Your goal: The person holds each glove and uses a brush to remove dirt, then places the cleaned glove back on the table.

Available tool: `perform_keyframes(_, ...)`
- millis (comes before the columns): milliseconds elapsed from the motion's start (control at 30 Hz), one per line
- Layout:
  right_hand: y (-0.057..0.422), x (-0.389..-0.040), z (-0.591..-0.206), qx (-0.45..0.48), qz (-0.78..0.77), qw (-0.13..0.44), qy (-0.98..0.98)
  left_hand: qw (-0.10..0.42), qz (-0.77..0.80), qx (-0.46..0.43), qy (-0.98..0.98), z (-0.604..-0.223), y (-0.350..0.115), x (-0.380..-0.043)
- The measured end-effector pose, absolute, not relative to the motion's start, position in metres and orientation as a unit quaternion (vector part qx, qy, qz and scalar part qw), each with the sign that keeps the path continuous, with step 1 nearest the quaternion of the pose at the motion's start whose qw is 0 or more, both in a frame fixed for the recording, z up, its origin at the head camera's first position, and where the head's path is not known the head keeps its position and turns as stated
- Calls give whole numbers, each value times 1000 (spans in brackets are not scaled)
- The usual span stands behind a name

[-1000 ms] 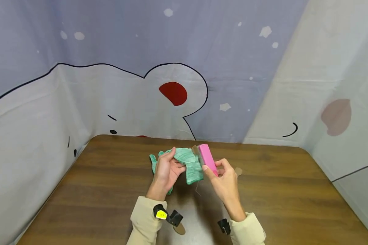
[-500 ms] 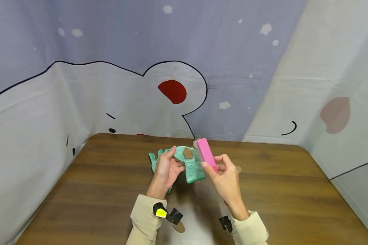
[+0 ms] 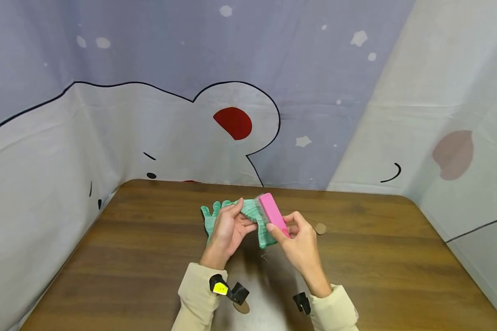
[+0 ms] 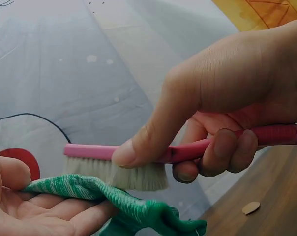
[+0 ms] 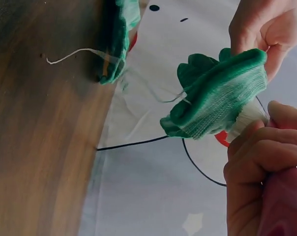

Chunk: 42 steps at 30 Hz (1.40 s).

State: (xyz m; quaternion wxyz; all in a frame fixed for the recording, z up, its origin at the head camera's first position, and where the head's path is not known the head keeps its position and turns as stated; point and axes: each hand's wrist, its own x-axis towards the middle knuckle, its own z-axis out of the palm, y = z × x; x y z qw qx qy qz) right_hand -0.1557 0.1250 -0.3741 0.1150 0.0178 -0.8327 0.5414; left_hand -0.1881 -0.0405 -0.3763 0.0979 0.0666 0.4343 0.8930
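Note:
My left hand (image 3: 227, 230) holds a green knitted glove (image 3: 251, 209) between thumb and fingers, its cuff hanging to the right and its fingers spread out at the left. In my right hand (image 3: 299, 241) is a pink brush (image 3: 273, 212), gripped at the handle with the thumb along its back. Its pale bristles (image 4: 138, 178) lie on the glove's upper side near the cuff in the left wrist view. The right wrist view shows the glove's cuff opening (image 5: 222, 83) and a loose pale thread (image 5: 79, 50) below it.
A brown wooden table (image 3: 128, 262) lies under both hands. One brown disc (image 3: 320, 228) rests right of the right hand, another brown disc (image 3: 242, 307) near the left wrist mount. A patterned cloth (image 3: 314, 92) stands behind and at the sides.
The brush has moved down and slightly left over the glove. A brown disc seen on the glove half a second ago no longer shows. The left hand has shifted slightly right with the glove.

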Motion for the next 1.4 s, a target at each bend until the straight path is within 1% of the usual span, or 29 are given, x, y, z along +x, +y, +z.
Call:
perform_keyframes(200, 132, -160, -373, -7, 568, 77, -819, 82, 896, 60, 432, -378, -40, -189)
perform_keyframes(400, 139, -161, -375, -27, 602, 37, -797, 98, 901, 50, 421, -381, -40, -190)
perform_keyframes(667, 149, -169, -381, -54, 595, 22, -802, 111, 908, 40, 402, -382, -43, -193)
perform_keyframes(867, 160, -174, -381, -72, 586, 30, -806, 124, 910, 51, 392, -380, -49, -194)
perform_keyframes(1100, 164, -173, -376, -50, 639, 33, -767, 114, 905, 27, 409, -377, -51, -194)
perform_keyframes(1267, 153, -167, -371, 10, 670, 50, -740, 109, 907, 31, 406, -377, -48, -194)
perform_keyframes(1400, 141, -157, -364, 46, 658, 52, -749, 108, 905, 42, 410, -379, -44, -192)
